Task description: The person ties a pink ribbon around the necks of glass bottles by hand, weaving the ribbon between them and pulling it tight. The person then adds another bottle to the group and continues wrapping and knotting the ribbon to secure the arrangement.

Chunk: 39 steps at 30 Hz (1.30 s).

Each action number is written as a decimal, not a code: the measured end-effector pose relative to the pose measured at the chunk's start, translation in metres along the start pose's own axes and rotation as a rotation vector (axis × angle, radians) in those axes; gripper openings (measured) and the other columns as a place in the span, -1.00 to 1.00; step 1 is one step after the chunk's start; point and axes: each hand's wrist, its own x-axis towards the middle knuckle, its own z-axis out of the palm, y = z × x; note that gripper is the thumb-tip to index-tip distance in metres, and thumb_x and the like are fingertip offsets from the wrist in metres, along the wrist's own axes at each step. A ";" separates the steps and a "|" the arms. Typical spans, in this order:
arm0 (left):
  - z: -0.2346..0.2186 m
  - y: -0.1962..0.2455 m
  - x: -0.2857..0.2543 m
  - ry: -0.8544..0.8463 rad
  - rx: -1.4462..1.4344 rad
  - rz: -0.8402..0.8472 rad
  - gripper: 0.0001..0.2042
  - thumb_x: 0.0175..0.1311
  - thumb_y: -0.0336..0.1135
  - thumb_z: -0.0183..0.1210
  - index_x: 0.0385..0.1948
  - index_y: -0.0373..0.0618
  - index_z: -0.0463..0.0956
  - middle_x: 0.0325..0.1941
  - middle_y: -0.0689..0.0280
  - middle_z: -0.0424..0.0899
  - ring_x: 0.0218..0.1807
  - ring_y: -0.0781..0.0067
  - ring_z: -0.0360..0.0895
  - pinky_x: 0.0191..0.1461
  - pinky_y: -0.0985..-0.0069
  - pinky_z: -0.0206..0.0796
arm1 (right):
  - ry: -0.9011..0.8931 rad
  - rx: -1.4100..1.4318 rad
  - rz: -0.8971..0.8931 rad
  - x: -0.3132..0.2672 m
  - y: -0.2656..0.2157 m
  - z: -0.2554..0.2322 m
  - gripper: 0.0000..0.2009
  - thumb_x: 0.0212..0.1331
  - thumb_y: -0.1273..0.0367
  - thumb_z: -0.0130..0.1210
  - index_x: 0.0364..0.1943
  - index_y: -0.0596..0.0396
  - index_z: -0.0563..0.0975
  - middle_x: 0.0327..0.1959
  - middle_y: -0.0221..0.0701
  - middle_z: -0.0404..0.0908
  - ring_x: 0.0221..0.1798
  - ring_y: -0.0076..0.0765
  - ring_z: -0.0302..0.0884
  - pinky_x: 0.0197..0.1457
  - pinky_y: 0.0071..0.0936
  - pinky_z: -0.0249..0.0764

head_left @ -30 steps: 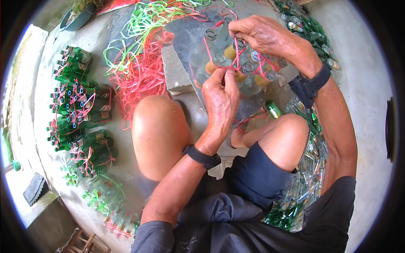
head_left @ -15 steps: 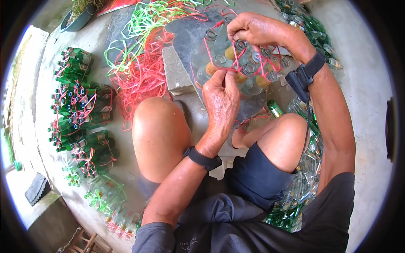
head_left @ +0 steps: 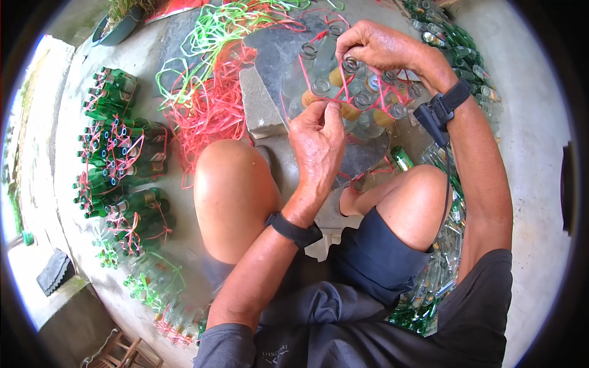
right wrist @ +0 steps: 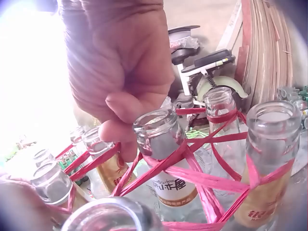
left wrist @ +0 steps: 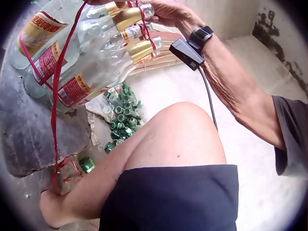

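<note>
Clear glass bottles (head_left: 308, 51) stand bunched on a dark slab (head_left: 264, 42), their necks laced with pink strap (head_left: 305, 72). Thumb and forefinger of my left hand (head_left: 316, 144) pinch the strap at the near side of the bunch. My right hand (head_left: 389, 48) is over the far necks; in the right wrist view its curled fingers (right wrist: 122, 108) pinch strap beside a bottle neck (right wrist: 161, 132). From the left wrist view, a length of strap (left wrist: 57, 86) hangs down past labelled bottles (left wrist: 74, 91).
Strapped green bottles (head_left: 116, 147) stand at the left. A tangle of pink and green strap (head_left: 205, 113) lies by a concrete block (head_left: 261, 104). Loose bottles (head_left: 429, 276) are heaped at the right, beyond a bent knee (head_left: 411, 190).
My right hand and wrist have turned and shifted slightly, and the cable below the wrist camera has come into view. The left hand has moved slightly left, still pinching the strap.
</note>
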 end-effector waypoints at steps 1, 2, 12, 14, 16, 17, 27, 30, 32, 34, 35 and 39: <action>0.000 -0.002 0.001 -0.002 -0.001 0.001 -0.75 0.48 -0.34 0.14 -0.21 -0.37 0.74 -0.51 0.54 0.54 -0.48 0.79 0.34 -0.44 0.64 0.14 | -0.007 -0.014 -0.056 0.002 0.006 0.000 -0.88 0.31 0.47 0.11 -0.21 0.22 0.65 -0.52 -0.49 0.61 -0.59 -0.49 0.49 -0.46 -0.40 0.44; -0.001 -0.004 0.003 0.009 -0.022 0.004 -0.75 0.48 -0.34 0.16 -0.20 -0.36 0.74 -0.51 0.55 0.54 -0.49 0.79 0.33 -0.45 0.65 0.13 | -0.005 -0.014 -0.054 0.003 0.011 0.003 -0.88 0.31 0.47 0.11 -0.21 0.22 0.65 -0.52 -0.49 0.61 -0.59 -0.49 0.49 -0.46 -0.40 0.44; -0.013 0.002 0.003 0.029 0.068 0.041 -0.76 0.43 -0.31 0.25 -0.25 -0.37 0.76 -0.52 0.55 0.54 -0.48 0.80 0.34 -0.45 0.65 0.14 | 0.570 -0.172 -0.041 -0.076 -0.054 0.042 -0.84 0.22 0.39 0.19 -0.24 0.21 0.64 -0.38 -0.11 0.67 -0.26 -0.01 0.64 -0.10 -0.15 0.55; -0.015 0.002 0.005 0.017 0.072 0.041 -0.76 0.42 -0.31 0.25 -0.25 -0.37 0.76 -0.52 0.55 0.54 -0.48 0.79 0.33 -0.45 0.64 0.13 | 0.535 -0.201 -0.105 -0.087 -0.064 0.061 -0.79 0.20 0.31 0.25 -0.23 0.18 0.63 -0.28 -0.08 0.66 -0.09 0.17 0.65 -0.01 -0.02 0.57; -0.018 0.007 0.003 -0.005 0.071 0.024 -0.75 0.42 -0.30 0.27 -0.23 -0.37 0.76 -0.52 0.52 0.57 -0.47 0.77 0.36 -0.43 0.63 0.18 | 0.625 -0.280 -0.098 -0.085 -0.062 0.090 -0.77 0.18 0.35 0.30 -0.14 0.14 0.63 -0.22 -0.11 0.63 -0.07 0.14 0.66 -0.02 -0.03 0.59; -0.020 0.007 0.004 -0.008 0.077 0.027 -0.75 0.42 -0.30 0.27 -0.23 -0.37 0.76 -0.52 0.52 0.57 -0.47 0.77 0.36 -0.43 0.63 0.18 | 0.636 -0.275 -0.068 -0.084 -0.064 0.097 -0.76 0.17 0.37 0.31 -0.11 0.14 0.63 -0.22 -0.12 0.62 -0.09 0.14 0.67 -0.04 -0.03 0.59; -0.033 0.001 0.014 -0.056 0.252 0.109 -0.74 0.44 -0.29 0.28 -0.13 -0.37 0.76 -0.43 0.40 0.71 -0.40 0.71 0.52 -0.32 0.62 0.38 | 0.836 -0.162 -0.102 -0.075 -0.058 0.114 -0.85 0.13 0.43 0.32 -0.26 0.18 0.62 -0.33 -0.15 0.56 -0.24 0.19 0.61 -0.17 -0.05 0.53; -0.037 0.004 0.015 -0.063 0.286 0.104 -0.73 0.44 -0.28 0.29 -0.13 -0.36 0.77 -0.45 0.42 0.70 -0.42 0.73 0.48 -0.36 0.62 0.33 | 0.864 -0.156 -0.094 -0.073 -0.057 0.116 -0.86 0.12 0.44 0.31 -0.28 0.19 0.62 -0.34 -0.17 0.57 -0.26 0.17 0.61 -0.19 -0.06 0.52; -0.037 0.008 0.014 -0.067 0.305 0.089 -0.73 0.43 -0.27 0.30 -0.13 -0.36 0.77 -0.46 0.43 0.69 -0.44 0.73 0.45 -0.38 0.62 0.30 | 0.867 -0.174 -0.091 -0.072 -0.056 0.115 -0.87 0.12 0.44 0.31 -0.29 0.18 0.62 -0.34 -0.19 0.57 -0.27 0.15 0.62 -0.20 -0.06 0.52; -0.037 0.010 0.014 -0.030 0.280 0.135 -0.76 0.39 -0.35 0.25 -0.30 -0.43 0.73 -0.64 0.40 0.53 -0.51 0.70 0.37 -0.46 0.48 0.27 | 0.864 -0.182 -0.079 -0.072 -0.056 0.116 -0.86 0.10 0.44 0.28 -0.27 0.16 0.63 -0.33 -0.17 0.60 -0.23 0.16 0.65 -0.17 -0.04 0.56; -0.037 0.010 0.015 -0.034 0.288 0.136 -0.76 0.39 -0.35 0.25 -0.30 -0.43 0.73 -0.64 0.40 0.53 -0.51 0.70 0.37 -0.46 0.48 0.27 | 0.859 -0.196 -0.070 -0.072 -0.056 0.116 -0.85 0.09 0.44 0.25 -0.24 0.14 0.64 -0.32 -0.16 0.62 -0.20 0.17 0.67 -0.15 -0.01 0.61; -0.042 0.014 0.016 -0.061 0.359 0.171 -0.74 0.40 -0.34 0.26 -0.34 -0.44 0.71 -0.66 0.36 0.54 -0.52 0.68 0.38 -0.47 0.48 0.28 | 0.872 -0.170 -0.044 -0.072 -0.058 0.115 -0.88 0.09 0.43 0.25 -0.29 0.13 0.64 -0.32 -0.17 0.63 -0.20 0.16 0.68 -0.14 -0.01 0.60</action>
